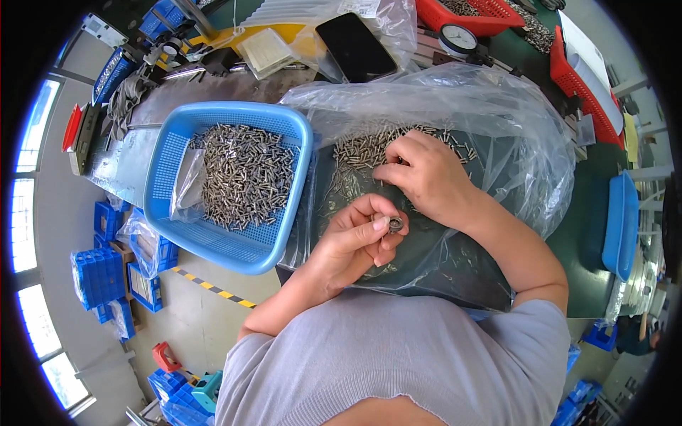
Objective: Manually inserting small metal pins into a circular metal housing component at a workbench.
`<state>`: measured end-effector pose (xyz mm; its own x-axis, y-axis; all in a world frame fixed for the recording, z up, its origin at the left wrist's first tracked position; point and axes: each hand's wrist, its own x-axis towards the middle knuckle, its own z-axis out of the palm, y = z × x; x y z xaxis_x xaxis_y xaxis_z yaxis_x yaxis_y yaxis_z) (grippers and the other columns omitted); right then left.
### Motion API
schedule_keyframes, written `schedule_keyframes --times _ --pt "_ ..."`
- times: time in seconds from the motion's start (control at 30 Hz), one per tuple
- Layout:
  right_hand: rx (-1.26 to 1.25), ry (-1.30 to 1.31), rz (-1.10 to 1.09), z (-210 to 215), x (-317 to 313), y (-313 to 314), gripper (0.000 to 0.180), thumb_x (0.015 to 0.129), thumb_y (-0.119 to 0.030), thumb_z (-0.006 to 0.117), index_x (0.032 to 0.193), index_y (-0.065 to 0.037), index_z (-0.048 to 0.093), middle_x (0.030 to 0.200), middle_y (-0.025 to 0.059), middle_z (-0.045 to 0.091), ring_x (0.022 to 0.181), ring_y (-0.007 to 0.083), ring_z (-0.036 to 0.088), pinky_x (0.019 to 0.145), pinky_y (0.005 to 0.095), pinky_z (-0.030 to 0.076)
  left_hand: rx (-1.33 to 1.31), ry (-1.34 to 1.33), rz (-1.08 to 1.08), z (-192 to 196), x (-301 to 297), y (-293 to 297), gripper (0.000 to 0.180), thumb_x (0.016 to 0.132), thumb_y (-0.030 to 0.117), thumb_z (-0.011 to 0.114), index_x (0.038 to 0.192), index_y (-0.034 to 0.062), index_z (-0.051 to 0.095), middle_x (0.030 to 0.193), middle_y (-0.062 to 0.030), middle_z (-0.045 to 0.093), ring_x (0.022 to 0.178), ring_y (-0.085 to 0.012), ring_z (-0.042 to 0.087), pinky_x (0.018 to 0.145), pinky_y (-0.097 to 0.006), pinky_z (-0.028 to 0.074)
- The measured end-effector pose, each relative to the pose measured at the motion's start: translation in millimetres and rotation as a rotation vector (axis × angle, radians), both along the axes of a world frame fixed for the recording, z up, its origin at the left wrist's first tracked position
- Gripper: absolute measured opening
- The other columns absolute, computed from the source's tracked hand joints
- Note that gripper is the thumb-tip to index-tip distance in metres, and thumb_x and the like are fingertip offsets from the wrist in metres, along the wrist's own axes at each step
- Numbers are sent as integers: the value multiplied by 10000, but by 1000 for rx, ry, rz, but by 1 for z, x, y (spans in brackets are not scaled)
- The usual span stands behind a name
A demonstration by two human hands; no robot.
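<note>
Between the thumb and fingers of my left hand (361, 240) is a small round metal piece with a hole (395, 224), held above the plastic-covered table. My right hand (430, 174) is just beyond it, thumb and index finger curled together at the near edge of a pile of small metal pins (361, 148). Whatever sits in that pinch is too small to make out. The pins lie loose on a clear plastic sheet (455, 263). To the left stands a light blue plastic basket (305, 153), holding a heap of similar pins (245, 177) and a clear bag (188, 186).
At the back lie a black phone (355, 46) and a stack of small plastic packets (267, 52). A dial gauge (458, 39) stands near a red basket (483, 21). Another red basket (582, 89) and a blue tray (620, 224) are on the right. Blue crates (99, 277) stand at floor level.
</note>
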<state>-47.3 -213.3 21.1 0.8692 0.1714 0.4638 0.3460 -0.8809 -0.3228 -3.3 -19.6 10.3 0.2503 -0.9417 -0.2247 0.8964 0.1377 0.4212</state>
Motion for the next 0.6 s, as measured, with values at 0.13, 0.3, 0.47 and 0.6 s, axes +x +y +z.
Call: schedule_keyframes --times 0.13,0.3,0.47,0.6 --pt "39 -15 26 -3 1 -3 106 655 -79 683 744 -70 625 802 49 530 747 235 541 648 351 470 -10 29 -7 1 0 -1 148 893 144 613 1003 74 544 981 -109 588 705 -103 479 571 -225 387" --pt "38 -4 40 -2 -1 -3 120 665 -73 678 752 -58 596 815 58 528 772 246 539 666 348 464 -5 7 12 0 -1 0 153 900 165 607 1006 74 545 981 -104 581 717 -111 486 595 -229 407" --pt "126 42 49 7 -4 -4 78 732 -83 625 768 -47 566 823 74 543 805 256 545 691 355 443 -27 7 35 -2 -1 0 159 921 187 579 1027 74 541 985 -108 573 740 -112 484 607 -236 409" --pt "279 146 99 18 -9 -11 135 733 -64 652 788 -30 533 870 81 529 815 255 535 737 358 439 -19 37 56 -2 -1 0 179 938 210 556 1054 75 532 971 -103 564 743 -112 478 615 -244 408"
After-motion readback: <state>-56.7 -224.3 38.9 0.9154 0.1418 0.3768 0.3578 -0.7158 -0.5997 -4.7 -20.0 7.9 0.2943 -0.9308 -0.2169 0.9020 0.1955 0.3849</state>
